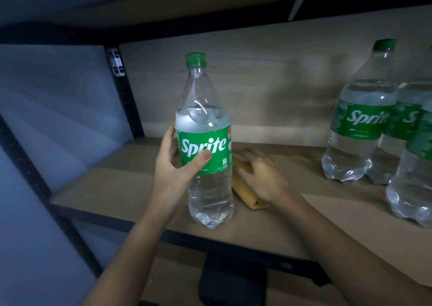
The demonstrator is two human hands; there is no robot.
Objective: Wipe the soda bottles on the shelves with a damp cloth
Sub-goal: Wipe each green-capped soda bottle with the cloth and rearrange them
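Black upright post (125, 95), dark object (233, 280) below

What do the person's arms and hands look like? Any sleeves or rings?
Both arms are bare all the way up to the edge of the picture, with no sleeves showing. The left hand and right hand wear no gloves, and no rings, watch or bracelets show. The right hand's fingers look blurry.

Left hand (174, 165) grips the Sprite bottle (205, 142) upright near the shelf's (117, 184) front edge. Right hand (261, 177) rests on the yellow cloth (243, 191) just beside it. More bottles (360, 118) crowd the shelf's right end.
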